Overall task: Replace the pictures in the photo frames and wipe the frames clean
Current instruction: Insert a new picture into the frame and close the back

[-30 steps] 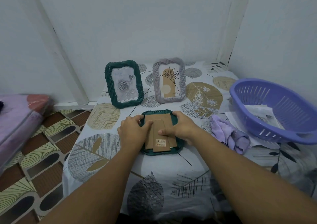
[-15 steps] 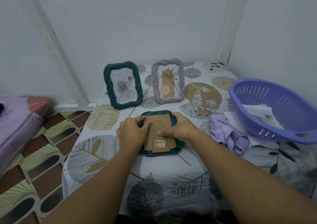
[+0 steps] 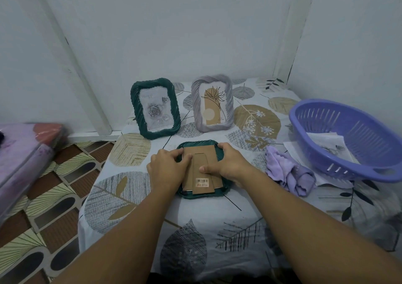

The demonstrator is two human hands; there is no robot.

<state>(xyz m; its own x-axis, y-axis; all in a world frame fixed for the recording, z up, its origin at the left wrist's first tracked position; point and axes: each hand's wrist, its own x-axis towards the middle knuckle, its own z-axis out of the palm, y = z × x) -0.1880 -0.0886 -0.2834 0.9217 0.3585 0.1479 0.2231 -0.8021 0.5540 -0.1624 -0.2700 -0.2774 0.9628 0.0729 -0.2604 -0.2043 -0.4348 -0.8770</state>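
Left hand: my left hand (image 3: 167,169) is resting on the left edge of the dark green rope-textured photo frame (image 3: 201,191) lying face down, thumb reaching right onto its brown cardboard backing board (image 3: 201,153), fingers curled over the rim.
Right hand: my right hand (image 3: 228,164) is gripping the frame's right side, fingers bent over the far corner, thumb pressing flat on the cardboard easel strip (image 3: 201,175) that bears a barcode sticker.
Face-down frame: it is lying between my two hands on the white leaf-printed tablecloth (image 3: 195,214), its near edge poking out past my wrists.
Beyond my fingertips: a second dark green rope-textured frame holding a grey rose print (image 3: 155,108) is standing upright to the left; a lilac twisted frame with a tan botanical print (image 3: 212,105) is standing just to its right.
Right of my right hand: a crumpled lilac cleaning cloth (image 3: 287,170) is lying near, apart from my knuckles.
Further right: a purple slotted plastic basket (image 3: 339,118) is holding loose printed paper sheets (image 3: 326,144).
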